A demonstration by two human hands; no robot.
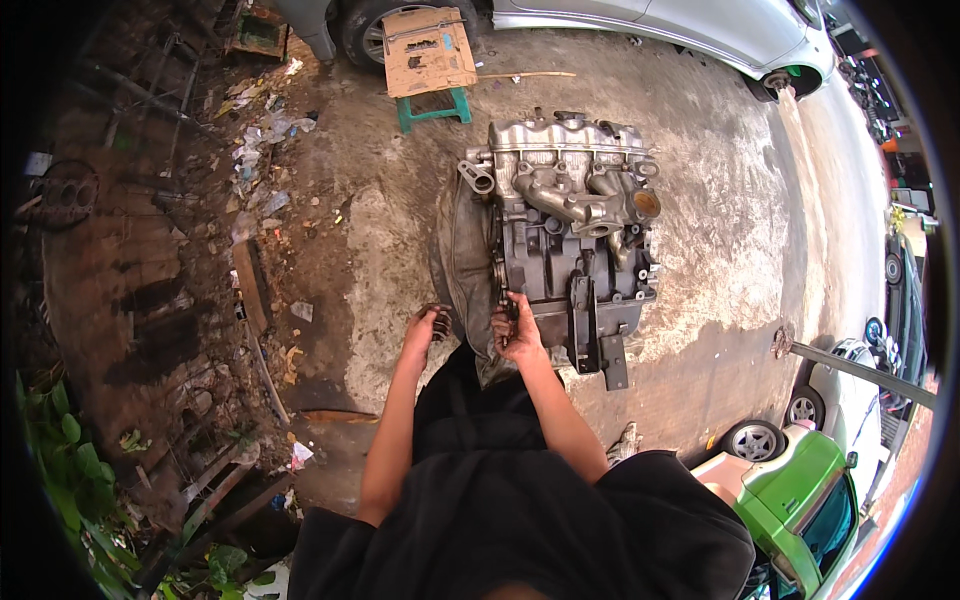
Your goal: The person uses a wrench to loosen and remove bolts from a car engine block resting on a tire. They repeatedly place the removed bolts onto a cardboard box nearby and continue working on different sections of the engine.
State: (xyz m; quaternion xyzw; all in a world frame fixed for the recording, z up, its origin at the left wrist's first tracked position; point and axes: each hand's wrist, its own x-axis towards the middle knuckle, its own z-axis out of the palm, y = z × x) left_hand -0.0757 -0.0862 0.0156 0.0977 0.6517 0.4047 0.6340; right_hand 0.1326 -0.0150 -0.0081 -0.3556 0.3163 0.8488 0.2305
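forearms (393, 420) rose from lower centre, left hand (428, 326) half-curled just left of centre, right hand (518, 334) sat fingers-bent just right

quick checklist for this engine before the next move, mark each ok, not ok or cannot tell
1. Right hand at the engine: ok, fingers at its lower left side.
2. Right-hand grip on a part: cannot tell, the fingers hide what they may hold.
3. Left hand clear of the engine: ok, it is apart, to the left, fingers curled.
4. Engine steady underneath: cannot tell, its base is hidden from above.
5. Small dark parts kept off the ground: ok, they lie on the cardboard atop the green stool.
6. Ground free of litter: not ok, plastic scraps lie to the left.
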